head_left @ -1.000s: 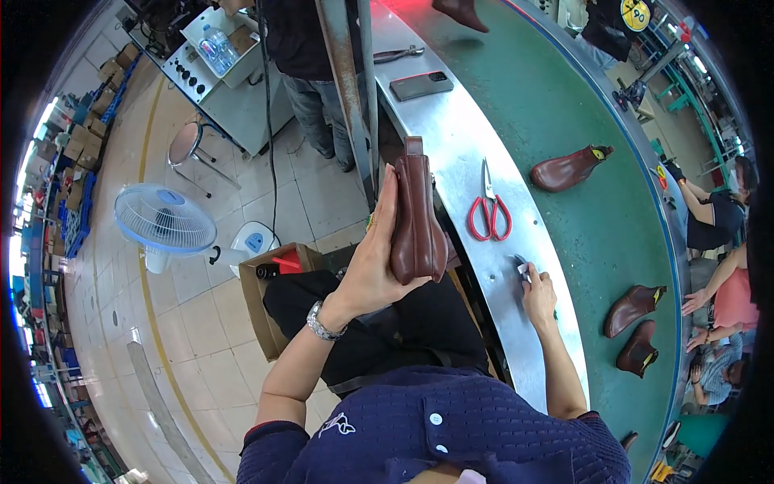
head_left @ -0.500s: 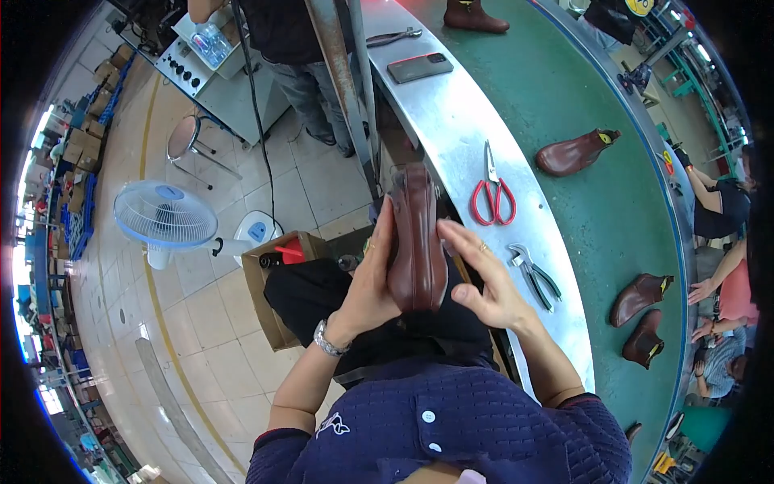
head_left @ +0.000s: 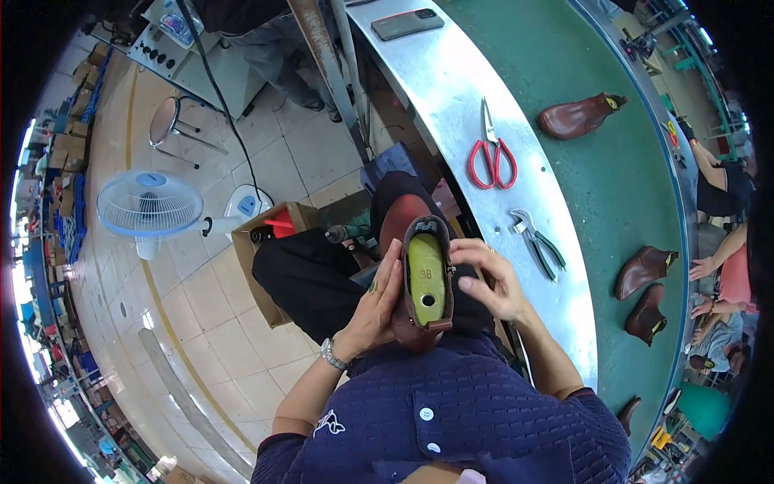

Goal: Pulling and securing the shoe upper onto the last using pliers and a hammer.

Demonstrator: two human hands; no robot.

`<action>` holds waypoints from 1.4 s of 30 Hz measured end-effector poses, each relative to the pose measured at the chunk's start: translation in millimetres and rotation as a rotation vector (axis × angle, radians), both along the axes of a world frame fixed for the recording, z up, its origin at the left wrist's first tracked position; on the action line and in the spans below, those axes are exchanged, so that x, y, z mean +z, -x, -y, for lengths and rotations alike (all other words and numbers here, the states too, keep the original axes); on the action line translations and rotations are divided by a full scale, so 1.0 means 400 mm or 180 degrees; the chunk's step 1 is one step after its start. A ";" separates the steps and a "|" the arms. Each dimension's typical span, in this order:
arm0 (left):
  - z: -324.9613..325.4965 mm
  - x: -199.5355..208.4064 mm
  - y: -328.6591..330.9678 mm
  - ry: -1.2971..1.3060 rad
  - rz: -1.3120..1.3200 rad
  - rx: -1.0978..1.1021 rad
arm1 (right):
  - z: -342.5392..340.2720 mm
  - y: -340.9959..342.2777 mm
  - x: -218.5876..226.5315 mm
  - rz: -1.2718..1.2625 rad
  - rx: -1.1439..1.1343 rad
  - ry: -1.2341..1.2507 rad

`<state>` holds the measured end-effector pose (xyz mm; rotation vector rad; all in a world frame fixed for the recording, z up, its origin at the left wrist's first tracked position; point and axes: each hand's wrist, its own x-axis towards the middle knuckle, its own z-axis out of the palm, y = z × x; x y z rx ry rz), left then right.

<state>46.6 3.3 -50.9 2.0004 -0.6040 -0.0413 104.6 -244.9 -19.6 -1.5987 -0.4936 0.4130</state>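
A brown leather ankle boot [head_left: 408,216] is upright over my lap, its toe pointing away from me. Its top opening shows a yellow-green shoe last [head_left: 427,278] with a round hole. My left hand [head_left: 375,310] grips the boot's left side, palm and fingers pressed along the leather. On the other side, my right hand [head_left: 492,282] has its fingertips at the boot's top edge, with the thumb held apart and nothing enclosed. The boot's sole is hidden.
Red-handled scissors [head_left: 492,161], pincers [head_left: 536,242] and a phone [head_left: 408,24] lie on the metal bench edge [head_left: 451,89]. More brown boots [head_left: 576,118] stand on the green conveyor [head_left: 597,185]. A cardboard box [head_left: 262,282] and fan [head_left: 151,206] are on my left; other people work nearby.
The boot has turned from showing its smooth brown back to showing its opening and the last inside, and has come lower, closer to me. Both hands stay at its sides.
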 end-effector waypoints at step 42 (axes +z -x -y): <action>0.058 0.030 -0.087 0.0677 -0.2037 0.0908 | 0.609 -0.701 -0.078 0.0426 -0.4149 0.3095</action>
